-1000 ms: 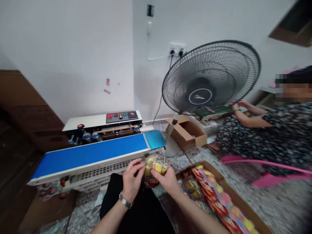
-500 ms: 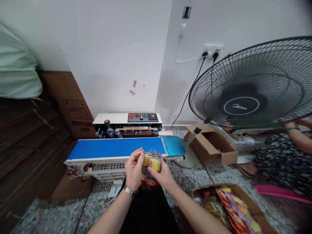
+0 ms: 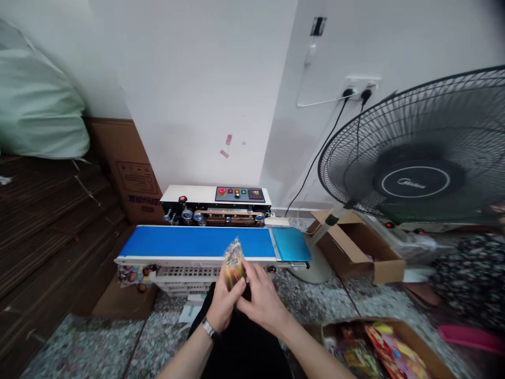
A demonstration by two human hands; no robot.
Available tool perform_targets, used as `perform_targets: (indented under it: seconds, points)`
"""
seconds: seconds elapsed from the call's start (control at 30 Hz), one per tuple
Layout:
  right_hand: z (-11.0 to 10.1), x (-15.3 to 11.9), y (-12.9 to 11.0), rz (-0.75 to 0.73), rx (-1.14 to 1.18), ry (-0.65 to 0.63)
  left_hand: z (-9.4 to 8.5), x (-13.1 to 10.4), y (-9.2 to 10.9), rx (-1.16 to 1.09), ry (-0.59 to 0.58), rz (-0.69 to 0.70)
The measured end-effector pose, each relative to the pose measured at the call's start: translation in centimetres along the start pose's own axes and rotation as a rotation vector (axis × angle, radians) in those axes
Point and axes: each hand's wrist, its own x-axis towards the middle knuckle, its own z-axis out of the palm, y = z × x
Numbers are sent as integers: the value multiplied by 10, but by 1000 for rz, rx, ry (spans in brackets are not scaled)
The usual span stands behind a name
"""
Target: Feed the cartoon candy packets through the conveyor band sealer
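A clear plastic packet [image 3: 234,259] with yellow contents stands upright between my hands, just in front of the blue conveyor belt [image 3: 189,241]. My left hand [image 3: 223,305] is wrapped round its left side and lower part. My right hand [image 3: 262,297] closes on its right side, fingers bent against it. Part of the packet is covered by my fingers. Behind the belt is the sealing machine [image 3: 213,196], with a red button and a lit display.
A large fan [image 3: 414,181] stands at right, beside an open cardboard box [image 3: 351,247]. Lower right, another box [image 3: 418,342] holds colourful packets. A white basket [image 3: 185,279] sits under the belt. Brown cartons and a pale green sack [image 3: 43,105] are at left. A person in patterned clothing is at far right.
The packet has turned from lying wide across both hands to upright and narrow. My right hand has shifted its hold higher round it. The camera view has swung slightly left.
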Motion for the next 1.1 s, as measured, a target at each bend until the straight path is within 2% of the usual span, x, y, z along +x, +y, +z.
perform_targets:
  seconds: [0.17, 0.23, 0.3, 0.4, 0.73, 0.9, 1.0, 1.1]
  points:
    - [-14, 3, -3, -24, 178, -137, -9, 8, 4, -208, 119, -144]
    - [-16, 8, 1, 18, 199, -114, -13, 11, 4, -287, 136, -207]
    - [-15, 13, 6, 56, 121, -20, -15, 13, 4, -339, 121, -234]
    - [-11, 20, 15, 89, 39, 68, -17, 17, 4, -327, 111, -218]
    - [9, 30, 38, 161, 331, 11, -15, 24, 8, -266, 85, -167]
    - [9, 27, 30, 75, 189, 142, -16, 29, 3, -260, 180, -163]
    - [10, 27, 23, -5, 70, 107, -15, 31, 2, -272, 212, -153]
    - [13, 27, 22, -15, 52, 60, -12, 30, 5, -320, 210, -123]
